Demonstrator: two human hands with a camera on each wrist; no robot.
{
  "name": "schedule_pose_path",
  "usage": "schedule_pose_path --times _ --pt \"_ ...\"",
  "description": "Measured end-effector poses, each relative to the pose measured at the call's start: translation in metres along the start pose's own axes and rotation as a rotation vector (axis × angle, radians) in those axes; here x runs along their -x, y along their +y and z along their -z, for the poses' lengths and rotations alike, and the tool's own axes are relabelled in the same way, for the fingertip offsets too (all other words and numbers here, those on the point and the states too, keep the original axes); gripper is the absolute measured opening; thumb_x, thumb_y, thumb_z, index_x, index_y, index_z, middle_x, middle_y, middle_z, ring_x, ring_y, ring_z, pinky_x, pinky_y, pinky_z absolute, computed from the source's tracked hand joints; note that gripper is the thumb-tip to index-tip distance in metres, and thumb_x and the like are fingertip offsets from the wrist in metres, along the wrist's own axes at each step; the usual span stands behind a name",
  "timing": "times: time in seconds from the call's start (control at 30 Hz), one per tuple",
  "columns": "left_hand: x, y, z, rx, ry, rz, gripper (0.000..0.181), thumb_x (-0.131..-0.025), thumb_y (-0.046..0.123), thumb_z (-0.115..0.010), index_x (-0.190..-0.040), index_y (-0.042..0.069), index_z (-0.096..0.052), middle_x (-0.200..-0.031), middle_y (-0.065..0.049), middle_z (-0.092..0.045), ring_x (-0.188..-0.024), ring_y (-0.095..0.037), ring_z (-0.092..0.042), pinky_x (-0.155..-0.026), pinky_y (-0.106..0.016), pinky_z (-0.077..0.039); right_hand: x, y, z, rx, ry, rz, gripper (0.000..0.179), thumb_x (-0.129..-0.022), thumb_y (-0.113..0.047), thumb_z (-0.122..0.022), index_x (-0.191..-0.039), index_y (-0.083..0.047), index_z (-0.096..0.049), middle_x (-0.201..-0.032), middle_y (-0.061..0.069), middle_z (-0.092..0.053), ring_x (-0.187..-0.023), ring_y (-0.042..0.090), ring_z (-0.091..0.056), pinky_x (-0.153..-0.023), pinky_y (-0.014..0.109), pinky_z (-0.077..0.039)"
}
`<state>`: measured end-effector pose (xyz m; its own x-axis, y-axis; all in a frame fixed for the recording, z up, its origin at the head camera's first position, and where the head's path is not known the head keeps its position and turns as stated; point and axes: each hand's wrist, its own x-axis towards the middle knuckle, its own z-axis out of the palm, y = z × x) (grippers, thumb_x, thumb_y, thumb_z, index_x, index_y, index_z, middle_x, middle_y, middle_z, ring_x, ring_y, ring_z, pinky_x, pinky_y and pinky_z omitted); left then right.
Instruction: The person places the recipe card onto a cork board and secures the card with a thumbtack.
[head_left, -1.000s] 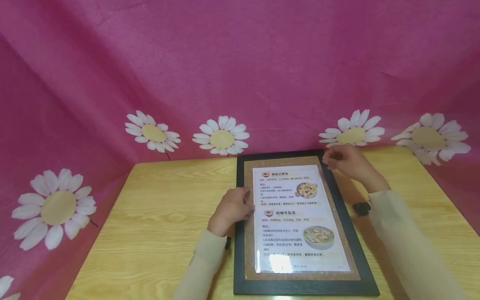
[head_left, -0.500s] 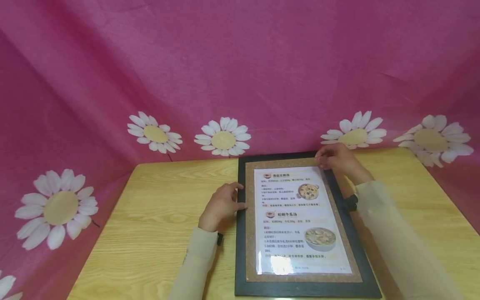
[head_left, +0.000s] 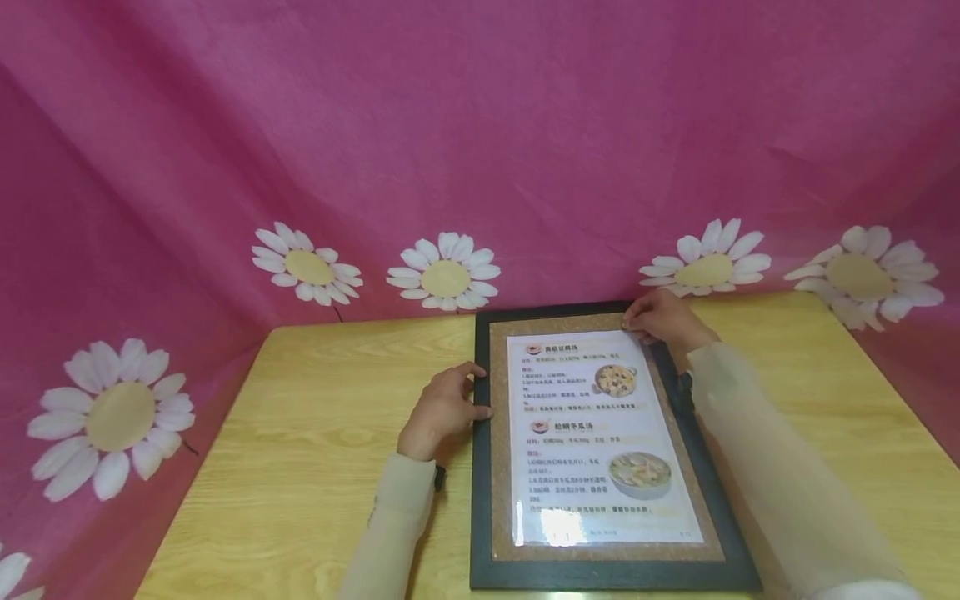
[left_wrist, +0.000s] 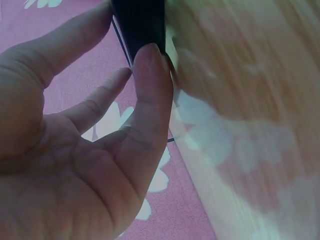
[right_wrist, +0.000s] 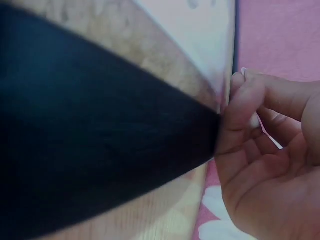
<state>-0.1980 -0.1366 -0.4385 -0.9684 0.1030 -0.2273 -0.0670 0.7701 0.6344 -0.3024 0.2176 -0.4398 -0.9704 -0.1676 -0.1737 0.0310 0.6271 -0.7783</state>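
Observation:
A dark-framed cork board (head_left: 603, 575) lies on the table, bearing a glossy sheet (head_left: 581, 450) printed with two recipes and bowl pictures. At the board's left side, my left hand (head_left: 444, 412) grips the frame, with digits on either side of the dark bar (left_wrist: 142, 27) in the left wrist view. My right hand (head_left: 667, 321) is at the board's far right corner, thumb and finger pinched together close by the sheet's corner. In the right wrist view these fingertips (right_wrist: 245, 100) meet beside the cork (right_wrist: 125, 37); I cannot tell what small thing is between them.
The light wooden table (head_left: 300, 450) extends to both sides of the board. Behind and to the left hangs a pink cloth (head_left: 480, 150) with large white daisies, close to the board's far edge. Light glares on the sheet's near end.
My right hand has moved left and inward from the frame's right edge to the sheet's top corner. My left hand has drawn back from the sheet's edge onto the frame.

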Motion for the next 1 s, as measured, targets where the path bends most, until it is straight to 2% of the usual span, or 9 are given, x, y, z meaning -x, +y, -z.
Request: schedule_pose_path --times 0.17,0.4,0.57,0.8,0.87,1.0 --pt "-0.001 0.0 0.001 0.013 -0.001 0.003 0.053 -0.077 0.018 -0.082 -0.125 0.018 -0.058 -0.112 -0.008 -0.06 -0.096 -0.024 -0.054 -0.082 -0.038 -0.049 -0.01 0.001 0.0 -0.003 -0.022 -0.04 0.017 -0.093 -0.005 -0.058 -0.099 0.009 -0.065 -0.082 0.011 -0.065 -0.067 0.014 -0.057 -0.061 0.026 -0.052" --pt "-0.001 0.0 0.0 0.006 -0.008 0.012 0.054 -0.078 0.018 -0.081 -0.126 0.019 -0.057 -0.112 -0.008 -0.061 -0.096 -0.024 -0.054 -0.084 -0.039 -0.049 -0.012 -0.001 -0.002 -0.025 -0.016 -0.108 0.015 -0.09 -0.004 -0.06 -0.098 0.008 -0.066 -0.08 0.008 -0.066 -0.07 0.016 -0.058 -0.062 0.027 -0.052" --pt "0.0 0.002 0.0 0.017 -0.008 0.014 0.054 -0.078 0.018 -0.081 -0.126 0.019 -0.057 -0.113 -0.008 -0.06 -0.096 -0.024 -0.054 -0.082 -0.038 -0.049 -0.011 -0.002 -0.002 -0.018 0.003 -0.103 0.016 -0.088 -0.004 -0.063 -0.098 0.008 -0.067 -0.078 0.007 -0.067 -0.068 0.013 -0.058 -0.061 0.026 -0.052" --pt "-0.002 0.0 0.001 -0.002 -0.006 0.004 0.053 -0.078 0.019 -0.081 -0.125 0.019 -0.057 -0.113 -0.007 -0.06 -0.097 -0.024 -0.054 -0.084 -0.039 -0.049 -0.009 -0.01 -0.002 0.068 -0.002 -0.092 0.015 -0.084 -0.004 -0.066 -0.094 0.007 -0.068 -0.068 0.003 -0.064 -0.062 0.011 -0.057 -0.058 0.026 -0.05" --pt "-0.002 -0.001 0.0 -0.005 -0.007 -0.001 0.053 -0.078 0.019 -0.081 -0.125 0.02 -0.057 -0.113 -0.007 -0.061 -0.097 -0.024 -0.054 -0.086 -0.039 -0.049 -0.009 -0.011 -0.002 0.062 0.0 -0.103 0.014 -0.084 -0.004 -0.066 -0.093 0.007 -0.068 -0.067 0.002 -0.064 -0.061 0.011 -0.057 -0.058 0.026 -0.05" --pt "-0.002 -0.001 0.0 -0.003 -0.009 -0.003 0.053 -0.078 0.019 -0.081 -0.125 0.019 -0.057 -0.114 -0.007 -0.06 -0.098 -0.024 -0.054 -0.087 -0.04 -0.048 -0.011 -0.006 -0.001 -0.023 -0.017 -0.118 0.018 -0.084 -0.002 -0.065 -0.098 0.01 -0.066 -0.069 0.001 -0.065 -0.062 0.01 -0.059 -0.06 0.026 -0.053"
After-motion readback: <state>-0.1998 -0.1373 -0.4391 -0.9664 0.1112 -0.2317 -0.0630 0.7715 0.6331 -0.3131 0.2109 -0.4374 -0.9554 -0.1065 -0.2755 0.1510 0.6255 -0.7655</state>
